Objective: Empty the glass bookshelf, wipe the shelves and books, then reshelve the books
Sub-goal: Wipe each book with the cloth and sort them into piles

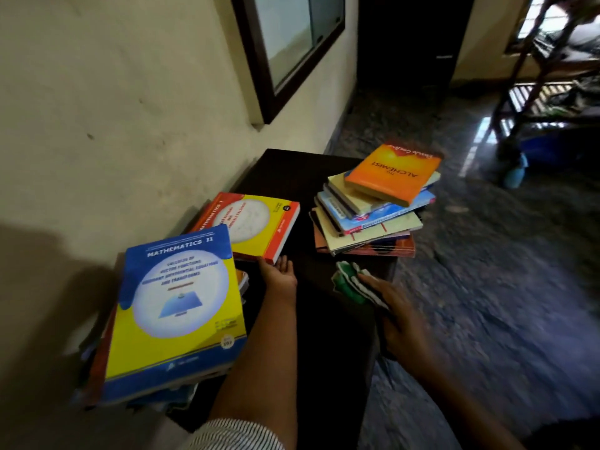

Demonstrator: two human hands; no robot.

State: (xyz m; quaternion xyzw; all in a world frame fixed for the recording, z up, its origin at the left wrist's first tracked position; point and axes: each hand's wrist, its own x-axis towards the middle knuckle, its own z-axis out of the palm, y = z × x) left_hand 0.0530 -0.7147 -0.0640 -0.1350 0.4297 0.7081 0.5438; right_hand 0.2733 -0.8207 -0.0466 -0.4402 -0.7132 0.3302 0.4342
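A red and yellow mathematics book (pixel 256 222) lies on a pile by the wall. My left hand (pixel 278 275) touches its near corner with straight fingers. Closer to me, a blue and yellow "Mathematics II" book (pixel 177 306) tops another pile. On the right of the dark table (pixel 324 303) stands a stack of several books with an orange "Alchemist" book (pixel 393 175) on top. My right hand (pixel 401 323) holds a green and white cloth (pixel 352 282) just in front of that stack. The glass bookshelf (pixel 292 37) with its dark frame is in the wall above.
The cream wall (pixel 113 125) runs along the left. A dark polished floor (pixel 503 271) lies to the right. A wooden frame (pixel 535 92) and a blue object (pixel 516 173) stand at the far right. A dark doorway (pixel 412 37) is at the back.
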